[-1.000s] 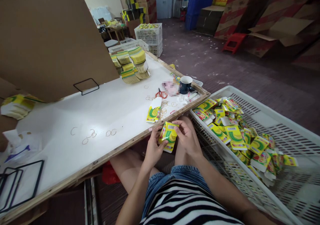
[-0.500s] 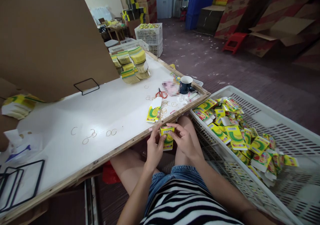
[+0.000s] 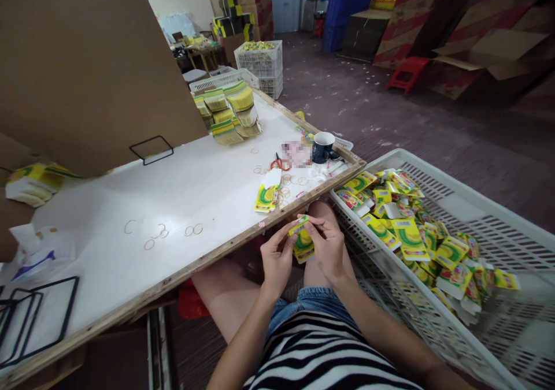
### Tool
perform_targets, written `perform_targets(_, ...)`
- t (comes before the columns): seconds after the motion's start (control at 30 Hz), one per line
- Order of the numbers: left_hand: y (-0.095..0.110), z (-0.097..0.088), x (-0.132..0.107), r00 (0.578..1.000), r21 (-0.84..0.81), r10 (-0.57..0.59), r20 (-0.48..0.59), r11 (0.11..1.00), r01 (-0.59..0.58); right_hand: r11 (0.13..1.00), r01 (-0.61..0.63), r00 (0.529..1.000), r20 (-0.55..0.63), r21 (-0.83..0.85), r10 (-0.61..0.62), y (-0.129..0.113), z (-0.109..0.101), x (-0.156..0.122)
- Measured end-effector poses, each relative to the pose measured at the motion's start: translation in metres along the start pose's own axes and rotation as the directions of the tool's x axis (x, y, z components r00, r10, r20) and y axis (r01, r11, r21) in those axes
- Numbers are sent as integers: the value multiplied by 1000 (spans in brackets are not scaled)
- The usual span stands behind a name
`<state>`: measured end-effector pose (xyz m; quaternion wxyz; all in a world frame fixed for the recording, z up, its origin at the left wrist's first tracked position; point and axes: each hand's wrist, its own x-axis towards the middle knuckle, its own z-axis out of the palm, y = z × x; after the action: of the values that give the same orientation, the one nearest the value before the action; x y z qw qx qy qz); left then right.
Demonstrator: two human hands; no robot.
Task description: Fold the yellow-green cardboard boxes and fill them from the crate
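Both hands hold one small yellow-and-green carton (image 3: pixel 303 242) over my lap, just below the table's front edge. My left hand (image 3: pixel 275 259) grips its left side with curled fingers. My right hand (image 3: pixel 328 244) pinches its top flap and right side. A flat yellow carton (image 3: pixel 266 197) lies on the white tabletop (image 3: pixel 173 199) close to my hands, among several rubber bands (image 3: pixel 286 190). To my right a white plastic crate (image 3: pixel 459 205) holds a heap of the same cartons (image 3: pixel 407 234).
Bundles of flat cartons (image 3: pixel 228 112) stand at the table's far end; another bundle (image 3: pixel 34 182) lies at the left. Red scissors (image 3: pixel 280 162) and a dark cup (image 3: pixel 323 146) sit near the right corner. A brown cardboard sheet (image 3: pixel 87 60) leans behind the table.
The carton has been turned and folded narrower between my hands and has shifted slightly right. My right fingers have moved onto its top flap.
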<state>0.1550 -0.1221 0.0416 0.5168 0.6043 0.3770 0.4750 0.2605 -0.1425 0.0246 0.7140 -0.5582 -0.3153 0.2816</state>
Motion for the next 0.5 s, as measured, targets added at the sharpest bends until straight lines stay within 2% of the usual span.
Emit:
perform_targets(0.07,-2,5,4,999,20,15,45,1000,-16,997,60,997,-35,-56,-62,-4,-6,5)
perform_targets(0.13,-5,7,17,993,119,28,115,992,-42,983,131,983,-112,-126,-145,-11,-19,17)
perform_targets(0.2,-9,2,39,990,257,33,137,964,-68,961,191,942,-240,-198,-237,-22,-39,32)
perform_targets(0.27,-16,-8,67,997,345,34,65,937,-54,910,248,846,-382,-333,-370,-33,-61,47)
perform_targets(0.33,-25,-19,95,999,469,10,-50,883,15,803,279,721,-436,-527,-538,-39,-78,57)
perform_targets(0.37,-29,-24,106,992,676,-50,-112,728,113,757,287,687,-425,-587,-590,-40,-82,58)
perform_targets(0.4,-34,-28,116,979,794,-106,-173,573,203,732,298,682,-401,-612,-612,-39,-83,58)
perform_targets(0.47,-43,-33,127,961,860,-154,-232,428,276,752,319,737,-349,-576,-579,-33,-78,54)
perform_targets(0.5,-46,-34,130,955,866,-171,-243,405,293,775,318,770,-328,-546,-547,-29,-73,51)
